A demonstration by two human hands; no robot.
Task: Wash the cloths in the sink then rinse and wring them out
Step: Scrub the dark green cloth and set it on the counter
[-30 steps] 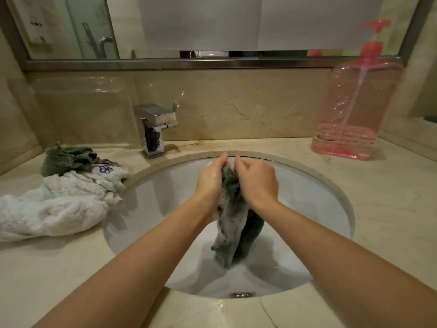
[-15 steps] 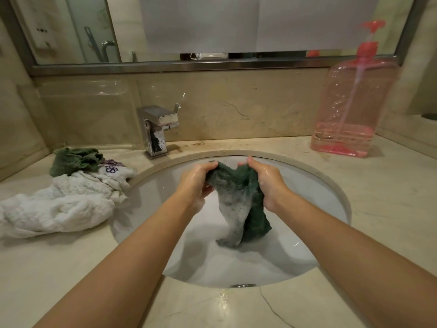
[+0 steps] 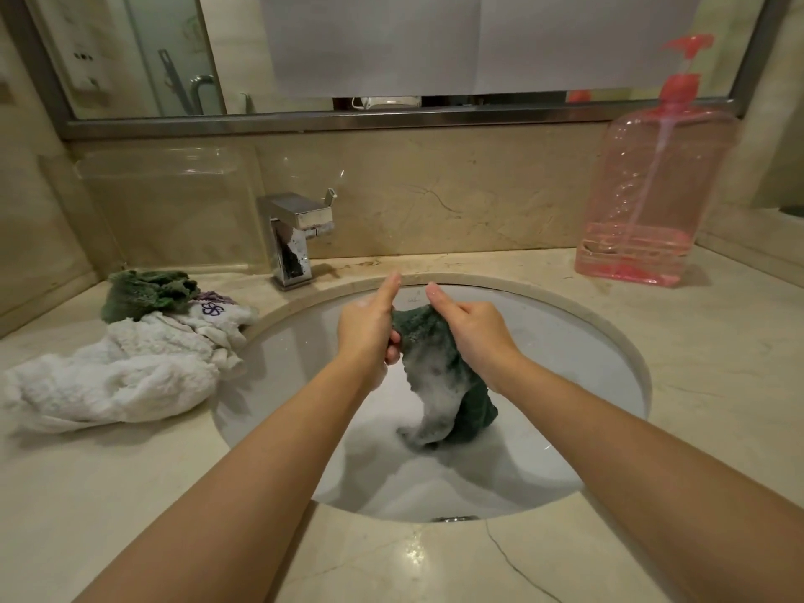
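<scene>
Both hands grip one dark green cloth (image 3: 439,376) over the white sink (image 3: 578,354). The left hand (image 3: 367,328) has its fingers curled round the cloth's upper left edge, thumb stretched up toward the sink's far rim. The right hand (image 3: 472,328) clutches the upper right edge, thumb likewise raised. The two hands sit close together, only a narrow band of cloth showing between them.

The cloth hangs with its long axis roughly vertical, top bunched at the hands, bottom end pointing down into the sink and touching the foamy water (image 3: 435,480) pooled there (its front face is coated in white suds). The sink holds that soapy water and the cloth's lower end; a metal drain fitting (image 3: 454,518) shows at the near rim.

Left of the sink, on the marble counter (image 3: 108,493), lie three more cloths in a pile: a large white towel (image 3: 108,385), a smaller white cloth with a purple flower print (image 3: 213,313) resting on it, and a second green cloth (image 3: 148,293) behind them. One chrome faucet (image 3: 296,237) stands behind the sink's left side. One pink transparent pump bottle (image 3: 652,189) stands behind the sink's right side, with a shallow layer of pink liquid at its bottom.
</scene>
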